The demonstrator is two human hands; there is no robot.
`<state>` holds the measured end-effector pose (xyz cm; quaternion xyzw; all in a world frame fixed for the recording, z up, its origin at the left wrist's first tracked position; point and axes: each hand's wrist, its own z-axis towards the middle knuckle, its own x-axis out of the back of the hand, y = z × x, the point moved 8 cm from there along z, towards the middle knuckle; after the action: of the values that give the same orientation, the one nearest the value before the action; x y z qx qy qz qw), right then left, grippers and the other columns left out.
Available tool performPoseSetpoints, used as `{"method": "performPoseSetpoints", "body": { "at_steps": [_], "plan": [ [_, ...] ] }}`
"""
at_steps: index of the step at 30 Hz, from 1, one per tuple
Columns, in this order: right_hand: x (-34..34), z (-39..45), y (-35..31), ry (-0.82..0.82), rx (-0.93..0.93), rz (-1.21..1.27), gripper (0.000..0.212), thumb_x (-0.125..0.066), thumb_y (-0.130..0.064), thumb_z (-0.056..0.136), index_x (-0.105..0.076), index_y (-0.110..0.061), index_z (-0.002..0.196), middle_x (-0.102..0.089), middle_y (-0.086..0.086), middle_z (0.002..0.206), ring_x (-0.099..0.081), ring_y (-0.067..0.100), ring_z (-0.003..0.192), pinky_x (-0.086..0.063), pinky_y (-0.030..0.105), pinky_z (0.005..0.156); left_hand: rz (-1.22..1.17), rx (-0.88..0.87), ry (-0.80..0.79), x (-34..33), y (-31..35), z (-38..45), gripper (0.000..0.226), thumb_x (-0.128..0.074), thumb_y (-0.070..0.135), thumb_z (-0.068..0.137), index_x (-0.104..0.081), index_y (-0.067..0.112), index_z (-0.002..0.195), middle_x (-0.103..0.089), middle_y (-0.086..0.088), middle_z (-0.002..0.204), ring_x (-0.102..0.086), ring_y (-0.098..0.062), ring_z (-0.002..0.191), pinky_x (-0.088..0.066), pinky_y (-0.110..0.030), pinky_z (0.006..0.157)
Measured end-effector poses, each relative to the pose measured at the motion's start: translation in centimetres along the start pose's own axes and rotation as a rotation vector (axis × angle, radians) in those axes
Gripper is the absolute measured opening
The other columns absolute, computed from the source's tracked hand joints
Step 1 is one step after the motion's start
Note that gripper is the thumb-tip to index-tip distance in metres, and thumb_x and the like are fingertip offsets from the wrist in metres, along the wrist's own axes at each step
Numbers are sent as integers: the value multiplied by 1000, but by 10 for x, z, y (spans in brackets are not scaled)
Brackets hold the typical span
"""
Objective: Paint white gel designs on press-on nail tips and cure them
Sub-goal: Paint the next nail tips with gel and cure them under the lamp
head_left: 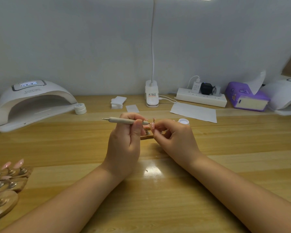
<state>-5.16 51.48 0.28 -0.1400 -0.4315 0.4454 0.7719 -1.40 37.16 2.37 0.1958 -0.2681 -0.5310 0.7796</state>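
Note:
My left hand (124,145) grips a beige nail-art pen (123,120) held level, its tip pointing right. That tip meets a pink nail tip (152,125) pinched in the fingers of my right hand (173,140). Under both hands stands a small wooden holder (147,135) with more nail tips on metal pegs, partly hidden. An open jar of white gel (183,121) sits just behind my right hand. A white curing lamp (32,103) is at the back left, its display lit.
Several wooden holders with pink nail tips (7,180) crowd the near left edge. A closed white jar (80,108), white pads (118,102), a desk lamp base (151,95), paper sheet (193,112), power strip (201,97), purple tissue pack (246,96) and second lamp (286,98) line the back.

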Motion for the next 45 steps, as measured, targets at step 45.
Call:
{"method": "performPoseSetpoints", "body": {
  "at_steps": [45],
  "plan": [
    [4,0,-1,35,17,42,9,-68,-14,87,-73,-18,93,-69,-12,81,-61,-1,63,-55,30,62,-43,12,16,3,0,-1,12,-38,25,98,-47,30,101,-58,3,77,-59,-8,74,-46,-12,70]
  ]
}}
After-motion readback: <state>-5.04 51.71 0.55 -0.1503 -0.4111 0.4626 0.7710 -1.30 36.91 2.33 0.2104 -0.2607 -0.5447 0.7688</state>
